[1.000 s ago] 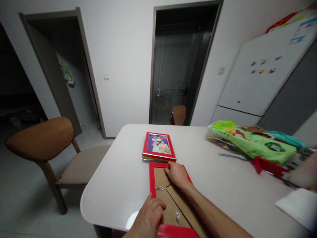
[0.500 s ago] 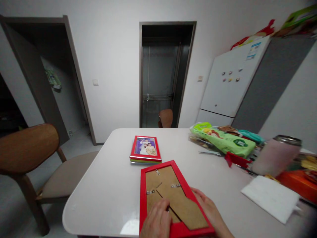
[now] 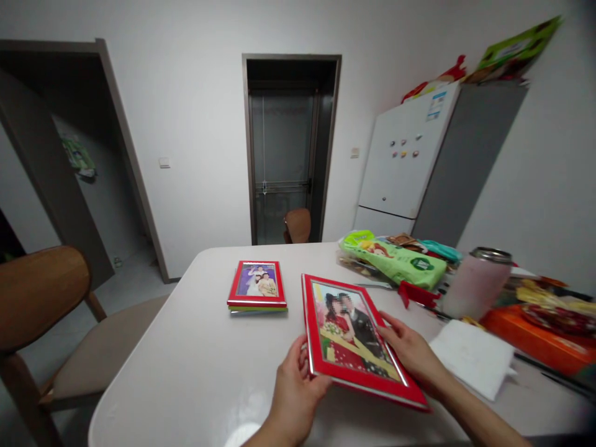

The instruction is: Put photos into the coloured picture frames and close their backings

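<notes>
**Holding a red picture frame face up, both hands on it**

So here's where it stands. The red picture frame (image 3: 356,338) has a photo in it and is turned picture side up, tilted a bit toward the camera, near the front edge of the white surface (image 3: 186,372). The left hand (image 3: 295,388) grips its near left edge, thumb on top and the other fingers tucked underneath. The right hand (image 3: 410,354) is closed around the right edge the same way. I'd say the frame part looks finished: photo in, glass side showing. What's not done is putting it anywhere. It isn't lying flat, and it isn't on the small stack of frames (image 3: 257,285) just beyond it, which sits apart with its own red frame on top.

Stuff I can't really tell:
- The back of the held frame is hidden, so there's no way to see its clips or stand.
- I can't tell whether its near edge rests on the surface or hangs just above it.
- The faces in the photo are blurred.
- The stack shows a green edge and another one below, but I can't count the frames.
- Off to the right there's a pink tumbler (image 3: 475,290), a white cloth (image 3: 472,357) and a green packet (image 3: 395,261), and the pile past them is too smeared to name.
</notes>
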